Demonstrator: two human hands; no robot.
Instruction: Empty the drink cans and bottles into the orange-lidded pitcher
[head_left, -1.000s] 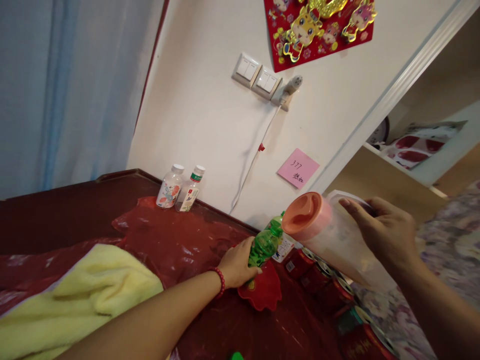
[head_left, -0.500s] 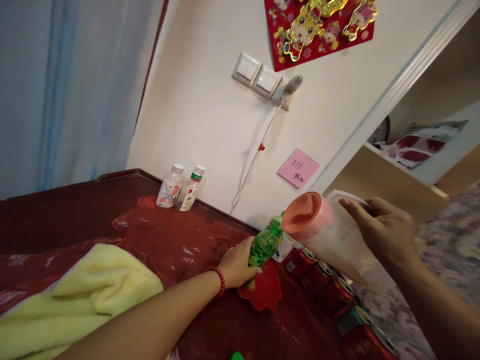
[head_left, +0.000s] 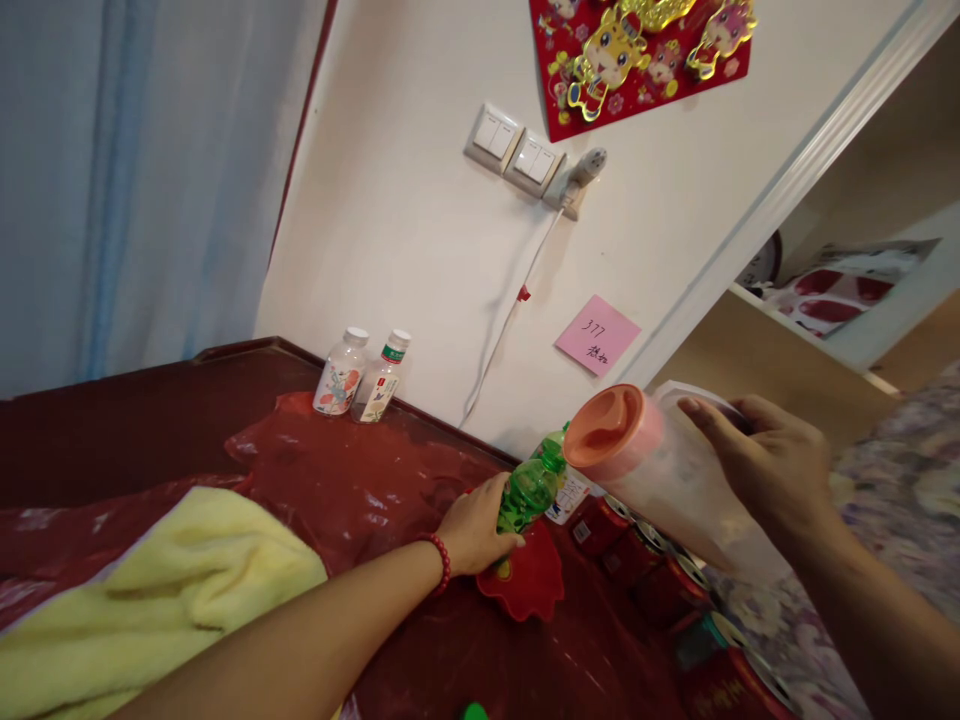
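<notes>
My left hand, with a red bead bracelet on its wrist, is wrapped round a green plastic bottle that leans slightly over a red scalloped dish. In my right hand is the handle of a frosted pitcher, tilted toward the left. Its orange lid is close to the green bottle's neck; whether they touch I cannot tell. A green cap shows at the bottom edge.
Several red cans line the table's right side. Two clear bottles with white caps, a flowered one and a labelled one, stand by the wall. A yellow towel lies left, near red plastic sheeting. A white cord hangs behind.
</notes>
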